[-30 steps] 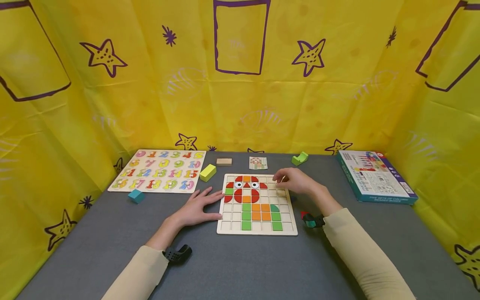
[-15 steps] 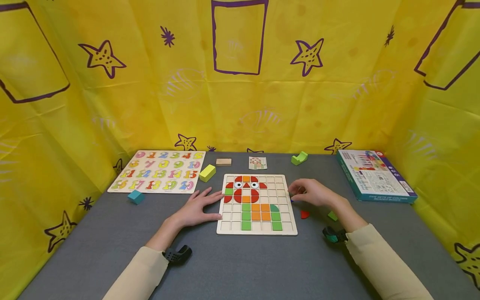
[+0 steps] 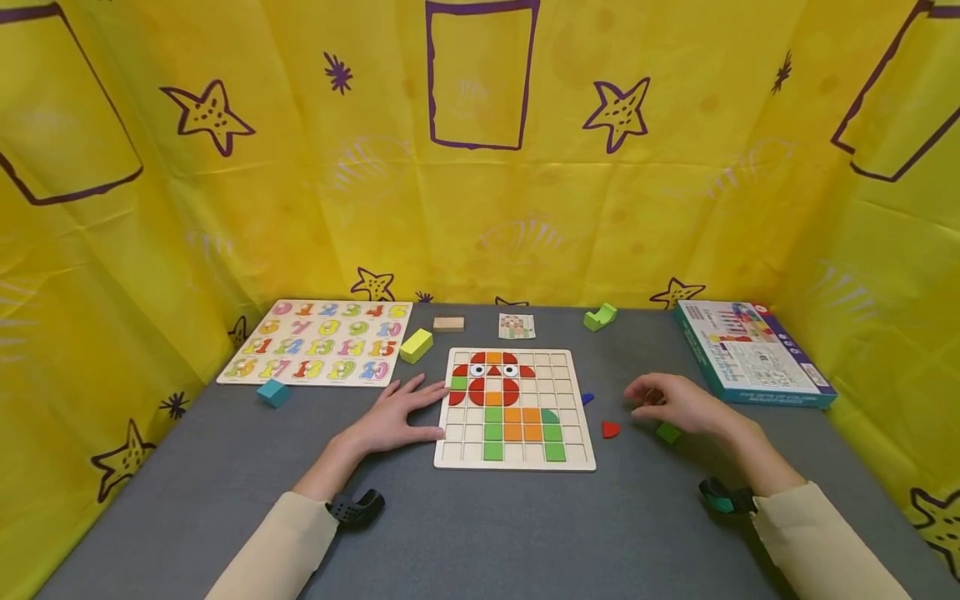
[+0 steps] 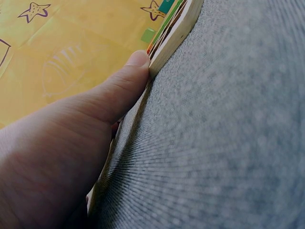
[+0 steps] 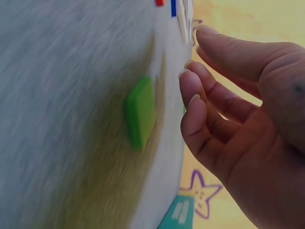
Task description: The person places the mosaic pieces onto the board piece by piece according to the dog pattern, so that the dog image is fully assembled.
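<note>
A wooden grid board (image 3: 561,385) lies on the grey table, with red, orange and green tiles and two eye tiles set in its cells. My left hand (image 3: 393,419) rests at the board's left edge with fingers spread; in the left wrist view its thumb (image 4: 121,86) touches the board's side. Right of the board, my right hand (image 3: 686,404) hovers over the table, fingers loosely bent and holding nothing. Under it lies a green square tile (image 5: 140,113), apart from the fingers. A red tile (image 3: 611,429) and a partly visible blue piece (image 3: 588,399) lie between board and hand.
Behind the board lies a small pattern card (image 3: 517,326). A number puzzle (image 3: 322,342), a teal block (image 3: 273,392), a yellow block (image 3: 416,346) and a plain wooden block (image 3: 448,323) are at left. A green curved block (image 3: 600,317) and a flat box (image 3: 750,354) stand at right.
My right hand has moved from over the board's upper right to the table at its right, above the green tile. The red tile and blue piece are now uncovered. My left hand stays put.
</note>
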The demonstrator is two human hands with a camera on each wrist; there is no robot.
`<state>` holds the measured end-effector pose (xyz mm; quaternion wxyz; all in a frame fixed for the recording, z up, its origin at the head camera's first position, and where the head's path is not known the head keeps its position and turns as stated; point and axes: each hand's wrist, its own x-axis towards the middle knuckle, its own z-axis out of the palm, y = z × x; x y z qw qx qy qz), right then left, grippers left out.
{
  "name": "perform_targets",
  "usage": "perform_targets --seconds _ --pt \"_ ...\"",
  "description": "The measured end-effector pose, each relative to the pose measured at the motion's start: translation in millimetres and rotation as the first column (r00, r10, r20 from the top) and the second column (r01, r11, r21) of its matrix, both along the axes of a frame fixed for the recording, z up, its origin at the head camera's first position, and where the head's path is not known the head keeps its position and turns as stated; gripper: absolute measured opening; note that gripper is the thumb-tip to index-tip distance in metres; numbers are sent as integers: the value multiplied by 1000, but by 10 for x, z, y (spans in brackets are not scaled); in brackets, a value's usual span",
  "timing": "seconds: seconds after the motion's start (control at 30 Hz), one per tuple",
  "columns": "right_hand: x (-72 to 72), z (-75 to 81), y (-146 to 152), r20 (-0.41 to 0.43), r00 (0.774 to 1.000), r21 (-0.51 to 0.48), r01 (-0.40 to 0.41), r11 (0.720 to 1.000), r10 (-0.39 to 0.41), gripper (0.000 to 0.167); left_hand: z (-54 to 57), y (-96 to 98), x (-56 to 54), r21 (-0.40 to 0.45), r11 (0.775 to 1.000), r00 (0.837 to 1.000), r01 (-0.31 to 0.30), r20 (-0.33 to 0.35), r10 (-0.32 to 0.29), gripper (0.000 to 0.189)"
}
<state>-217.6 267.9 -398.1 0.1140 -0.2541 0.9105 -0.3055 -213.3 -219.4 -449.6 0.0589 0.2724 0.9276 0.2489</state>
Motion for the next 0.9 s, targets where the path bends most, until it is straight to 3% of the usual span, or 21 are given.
perform_targets --seconds 0.4,0.9 --pt "188 -91 357 34 999 23 -1 1000 1 32 -3 1 0 -6 1000 1000 2 -3 -2 80" --pt "230 -136 384 15 999 69 38 997 -39 25 5 -1 3 -1 1000 1000 9 -4 -9 79"
